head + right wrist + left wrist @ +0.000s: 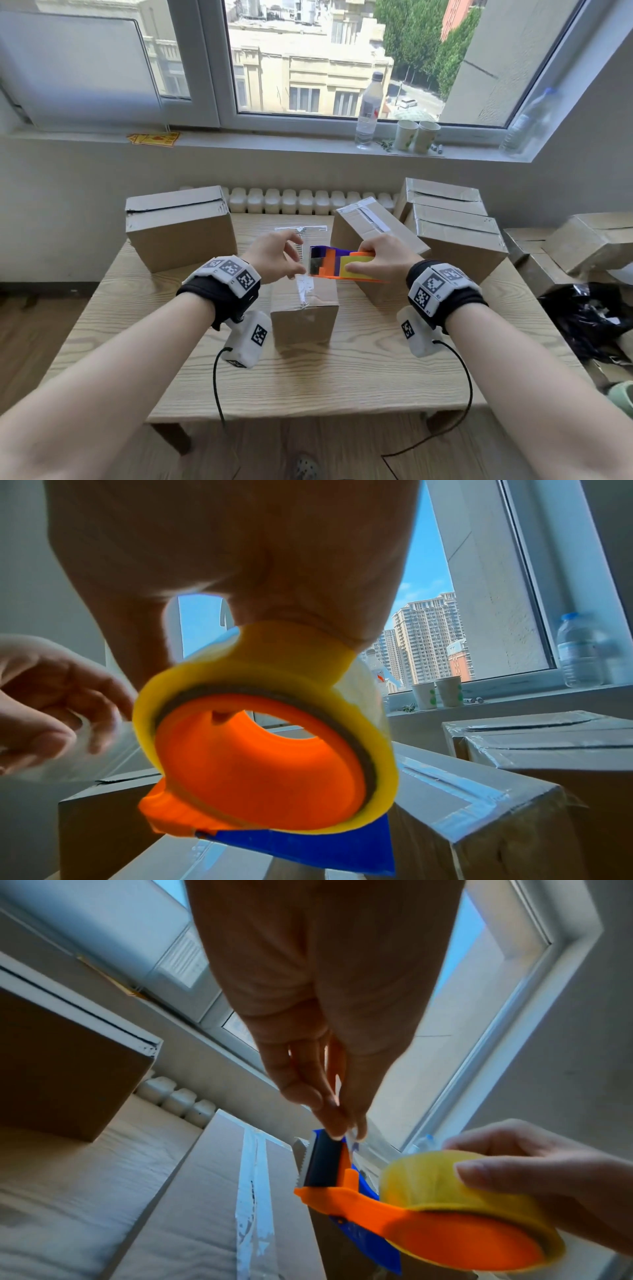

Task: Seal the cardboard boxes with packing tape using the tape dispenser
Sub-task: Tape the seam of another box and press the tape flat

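Observation:
A small cardboard box [305, 310] stands in the middle of the wooden table [308, 380], with a strip of clear tape [305, 287] along its top seam. Just above its far end my right hand [368, 262] grips the tape dispenser [337, 265], orange and blue with a yellow roll [274, 656]. My left hand [294, 263] pinches the clear tape end at the dispenser's toothed blade [301, 1164]. A clear film [103, 750] stretches from the roll towards the left hand's fingers [337, 1123]. The dispenser [359, 1202] hovers over the taped box top [192, 1218].
A larger box [178, 229] sits at the table's back left, a taped one [368, 226] at the right, and stacked boxes [452, 236] beyond it. A bottle [368, 109] and paper cups [416, 135] stand on the window sill. A black bag [589, 318] lies on the right.

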The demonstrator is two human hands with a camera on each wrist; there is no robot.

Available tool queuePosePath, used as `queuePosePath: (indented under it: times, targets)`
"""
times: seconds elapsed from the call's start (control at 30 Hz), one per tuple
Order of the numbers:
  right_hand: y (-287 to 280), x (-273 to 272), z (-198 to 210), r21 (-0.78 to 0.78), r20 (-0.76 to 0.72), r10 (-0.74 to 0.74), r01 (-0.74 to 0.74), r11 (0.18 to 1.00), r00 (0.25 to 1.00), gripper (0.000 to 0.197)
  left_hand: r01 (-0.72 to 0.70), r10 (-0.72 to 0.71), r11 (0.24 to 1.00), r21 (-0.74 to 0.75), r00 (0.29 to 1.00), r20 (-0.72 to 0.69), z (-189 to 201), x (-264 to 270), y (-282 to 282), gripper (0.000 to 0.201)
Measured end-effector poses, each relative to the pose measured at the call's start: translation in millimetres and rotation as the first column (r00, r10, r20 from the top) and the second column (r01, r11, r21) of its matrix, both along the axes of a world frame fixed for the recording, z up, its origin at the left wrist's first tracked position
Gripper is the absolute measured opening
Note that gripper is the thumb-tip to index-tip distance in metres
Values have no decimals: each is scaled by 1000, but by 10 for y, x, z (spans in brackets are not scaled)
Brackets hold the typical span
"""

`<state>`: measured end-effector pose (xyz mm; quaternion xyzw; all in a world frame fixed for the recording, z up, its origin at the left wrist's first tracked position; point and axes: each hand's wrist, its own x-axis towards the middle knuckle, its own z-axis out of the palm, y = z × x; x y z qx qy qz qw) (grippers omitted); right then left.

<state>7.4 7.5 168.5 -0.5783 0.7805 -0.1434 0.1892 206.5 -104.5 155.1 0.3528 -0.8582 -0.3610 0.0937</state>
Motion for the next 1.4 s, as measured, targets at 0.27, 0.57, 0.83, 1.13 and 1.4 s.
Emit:
queuePosePath:
  times: [0.27, 0.57, 0.83, 1.13, 1.4]
  targets:
    - [14, -69, 152, 172, 157, -51, 23, 985, 986, 32, -111, 139, 966, 232, 984, -109, -150, 81, -46, 13]
    - [108, -379, -26, 231, 150, -176, 139, 963, 973, 30, -84, 108, 963, 256, 991, -80, -203, 182, -51, 7]
    - [223, -481, -166, 283, 49, -240, 217, 934, 969, 51, -133, 154, 932, 338, 988, -34, -368, 262, 10, 10]
    - [37, -631, -181, 320, 127, -263, 212, 924, 956, 33, -155, 170, 915, 372, 985, -8, -400, 298, -64, 6]
    - [-8, -526, -610, 500, -15, -213, 192, 845, 977, 49, -253, 228, 871, 421, 967, 111, -688, 464, -138, 10]
